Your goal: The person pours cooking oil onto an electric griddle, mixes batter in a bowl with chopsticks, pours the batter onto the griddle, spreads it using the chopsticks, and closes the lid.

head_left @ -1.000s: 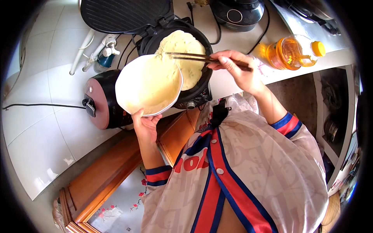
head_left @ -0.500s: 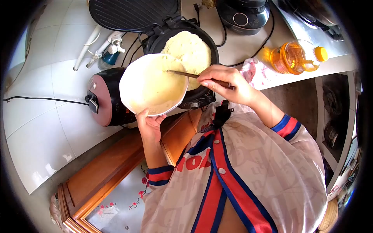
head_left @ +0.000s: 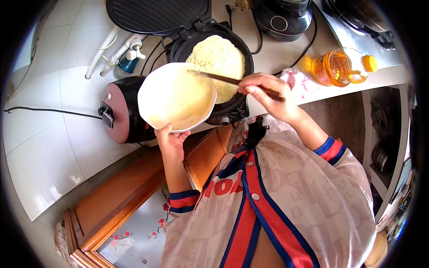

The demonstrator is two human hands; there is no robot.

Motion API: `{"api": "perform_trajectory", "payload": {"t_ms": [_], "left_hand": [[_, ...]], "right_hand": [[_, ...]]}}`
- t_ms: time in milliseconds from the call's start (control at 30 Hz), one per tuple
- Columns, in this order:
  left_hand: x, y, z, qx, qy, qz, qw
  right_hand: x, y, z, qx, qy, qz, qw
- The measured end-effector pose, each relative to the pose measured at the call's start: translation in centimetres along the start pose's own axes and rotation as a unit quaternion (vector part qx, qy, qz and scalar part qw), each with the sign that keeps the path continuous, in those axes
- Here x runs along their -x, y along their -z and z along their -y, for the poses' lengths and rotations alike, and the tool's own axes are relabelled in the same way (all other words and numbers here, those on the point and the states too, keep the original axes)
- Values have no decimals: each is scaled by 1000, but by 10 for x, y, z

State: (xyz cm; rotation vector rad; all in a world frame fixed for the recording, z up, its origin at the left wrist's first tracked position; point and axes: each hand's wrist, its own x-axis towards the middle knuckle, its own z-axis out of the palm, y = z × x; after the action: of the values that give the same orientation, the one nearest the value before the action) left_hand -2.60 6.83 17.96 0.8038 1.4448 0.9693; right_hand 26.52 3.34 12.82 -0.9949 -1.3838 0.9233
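Observation:
My left hand (head_left: pixel 171 139) grips the near rim of a white bowl (head_left: pixel 147 114), its thumb over the edge. Pale yellow batter (head_left: pixel 181 100) lies inside the bowl, which is held over the left part of an open electric griddle (head_left: pixel 247 49). In my right hand (head_left: pixel 270 96) are dark chopsticks (head_left: pixel 225 79), closed in the fingers and slanting left, with their tips over the bowl's far right side. A spread of pale batter (head_left: pixel 219 56) covers much of the griddle plate; the bowl hides its left part.
The griddle's ridged lid (head_left: pixel 158 15) stands raised behind. To the left is a rice cooker (head_left: pixel 123 111). An oil bottle (head_left: pixel 333 69) and a crumpled cloth (head_left: pixel 298 82) rest at right on the counter. A black appliance (head_left: pixel 283 20) and cords are behind. Wooden cabinet doors (head_left: pixel 120 196) lie below.
My right hand has shifted slightly right and down, and the chopstick tips have risen toward the bowl's far rim. The bowl stays almost where it was.

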Motion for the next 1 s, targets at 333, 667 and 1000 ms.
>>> {"api": "perform_trajectory", "payload": {"t_ms": [333,667,1000], "left_hand": [[3,3,15,143,-9,58,988],[9,-1,3,96,-18,56,994],[14,0,4,87,-9,66,994]], "right_hand": [[3,14,7,-51,-59,-127,989],[7,-17,1,38,38,28,998],[-5,-10,0,-104,-6,-115,988]]}}
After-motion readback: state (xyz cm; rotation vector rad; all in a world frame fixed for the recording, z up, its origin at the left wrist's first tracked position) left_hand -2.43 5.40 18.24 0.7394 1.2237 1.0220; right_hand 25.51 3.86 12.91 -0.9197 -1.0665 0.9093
